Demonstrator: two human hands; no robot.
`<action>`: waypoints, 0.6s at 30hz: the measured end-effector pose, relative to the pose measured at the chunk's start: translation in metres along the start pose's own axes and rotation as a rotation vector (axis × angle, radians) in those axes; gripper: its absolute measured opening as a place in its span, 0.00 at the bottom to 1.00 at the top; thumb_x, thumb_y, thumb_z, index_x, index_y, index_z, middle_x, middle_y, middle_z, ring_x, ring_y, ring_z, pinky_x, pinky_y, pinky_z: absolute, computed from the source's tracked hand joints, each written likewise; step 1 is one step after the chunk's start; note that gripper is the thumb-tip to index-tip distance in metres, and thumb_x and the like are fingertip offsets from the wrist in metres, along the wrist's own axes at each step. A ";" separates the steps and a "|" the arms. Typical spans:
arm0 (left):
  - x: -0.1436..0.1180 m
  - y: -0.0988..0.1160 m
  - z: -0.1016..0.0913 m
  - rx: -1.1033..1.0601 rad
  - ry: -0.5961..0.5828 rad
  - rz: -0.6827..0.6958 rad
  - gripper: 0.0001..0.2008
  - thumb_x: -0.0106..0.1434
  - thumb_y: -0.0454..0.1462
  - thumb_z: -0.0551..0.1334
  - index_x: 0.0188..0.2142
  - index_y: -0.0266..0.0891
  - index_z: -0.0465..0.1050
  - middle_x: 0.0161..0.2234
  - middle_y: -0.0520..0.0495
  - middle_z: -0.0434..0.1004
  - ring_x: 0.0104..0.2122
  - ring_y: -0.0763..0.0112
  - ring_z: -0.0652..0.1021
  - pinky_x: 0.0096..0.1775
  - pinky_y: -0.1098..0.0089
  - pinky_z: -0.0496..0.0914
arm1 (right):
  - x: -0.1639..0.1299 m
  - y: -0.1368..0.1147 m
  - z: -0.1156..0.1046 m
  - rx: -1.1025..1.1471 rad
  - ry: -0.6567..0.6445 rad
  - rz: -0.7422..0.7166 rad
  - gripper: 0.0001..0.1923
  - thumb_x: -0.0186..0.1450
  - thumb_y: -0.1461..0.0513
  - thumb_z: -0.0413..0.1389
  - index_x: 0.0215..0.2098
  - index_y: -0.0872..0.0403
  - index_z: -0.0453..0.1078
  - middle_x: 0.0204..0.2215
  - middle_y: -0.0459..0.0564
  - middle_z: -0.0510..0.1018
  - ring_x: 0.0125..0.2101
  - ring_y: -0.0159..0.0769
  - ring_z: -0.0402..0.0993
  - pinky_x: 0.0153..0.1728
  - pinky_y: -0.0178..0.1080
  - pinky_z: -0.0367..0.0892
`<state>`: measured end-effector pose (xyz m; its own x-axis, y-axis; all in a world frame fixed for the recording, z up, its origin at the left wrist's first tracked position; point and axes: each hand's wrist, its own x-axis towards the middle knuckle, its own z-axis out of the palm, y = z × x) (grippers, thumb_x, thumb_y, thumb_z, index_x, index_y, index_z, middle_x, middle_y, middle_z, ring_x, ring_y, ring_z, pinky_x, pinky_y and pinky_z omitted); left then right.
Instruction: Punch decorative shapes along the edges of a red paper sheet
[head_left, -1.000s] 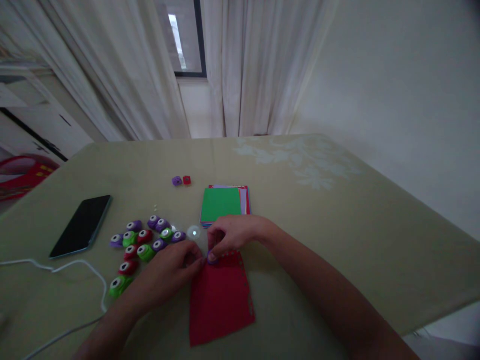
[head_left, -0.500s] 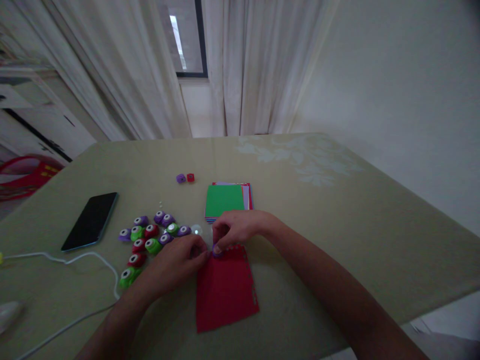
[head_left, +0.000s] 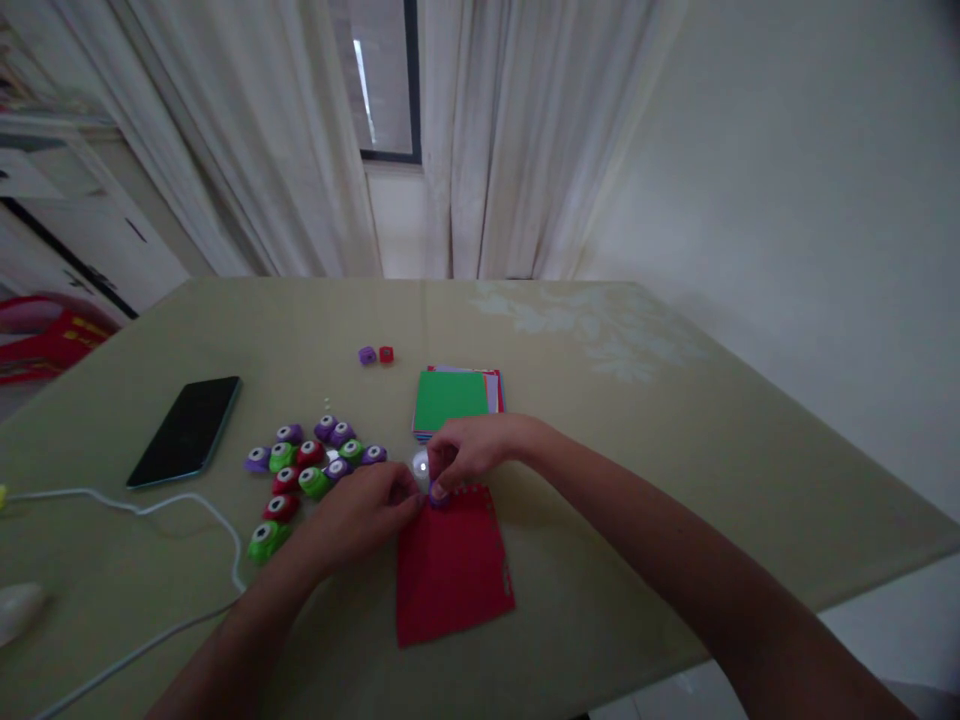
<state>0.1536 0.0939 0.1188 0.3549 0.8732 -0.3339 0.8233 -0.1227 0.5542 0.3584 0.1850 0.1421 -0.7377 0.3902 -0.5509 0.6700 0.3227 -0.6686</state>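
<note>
Punches [head_left: 314, 482]: 13 bunched (6 purple, 4 green, 3 red)
Red sheet [head_left: 456, 565]: just 1, kinda holey along two sides, toward table's [head_left: 315, 340] near edge
Right hand [head_left: 476, 446]: gripping purple punch [head_left: 437, 496]
Left hand [head_left: 364, 512]: pinching sheet's corner

Matt paper, smooth plastic and cloth, as seen from my remote seat.
I read the red sheet [head_left: 454, 572] as matt paper and the stack [head_left: 450, 398] as smooth paper or card. The punches [head_left: 313, 484] look like smooth, slightly glossy plastic. The phone [head_left: 185, 432] has a glassy gloss, the cable [head_left: 120, 503] a smooth plastic-looking coat. The worktop [head_left: 637, 500] looks clad in matt cloth; the curtains [head_left: 255, 130] look like matt fabric.
</note>
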 end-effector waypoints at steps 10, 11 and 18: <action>0.001 -0.002 0.003 0.014 0.035 0.020 0.13 0.67 0.45 0.58 0.32 0.41 0.77 0.33 0.44 0.84 0.33 0.58 0.81 0.33 0.65 0.62 | -0.010 -0.045 -0.007 -0.427 -0.077 0.166 0.17 0.70 0.52 0.66 0.32 0.57 0.80 0.24 0.43 0.76 0.25 0.34 0.66 0.29 0.37 0.57; 0.002 -0.003 0.004 0.014 0.035 0.025 0.14 0.67 0.44 0.58 0.33 0.41 0.78 0.33 0.43 0.84 0.34 0.57 0.81 0.33 0.65 0.62 | -0.010 -0.049 -0.007 -0.444 -0.082 0.178 0.16 0.70 0.52 0.66 0.32 0.56 0.80 0.24 0.44 0.76 0.25 0.34 0.66 0.29 0.37 0.57; 0.006 -0.012 0.011 0.004 0.047 0.030 0.13 0.67 0.44 0.58 0.34 0.41 0.78 0.34 0.43 0.84 0.35 0.56 0.82 0.33 0.65 0.62 | -0.012 -0.071 -0.007 -0.567 -0.154 0.245 0.17 0.73 0.53 0.64 0.43 0.61 0.85 0.32 0.53 0.85 0.30 0.38 0.75 0.32 0.38 0.62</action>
<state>0.1508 0.0959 0.1017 0.3581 0.8905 -0.2806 0.8142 -0.1508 0.5606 0.3202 0.1640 0.1996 -0.5330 0.3959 -0.7478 0.7294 0.6629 -0.1689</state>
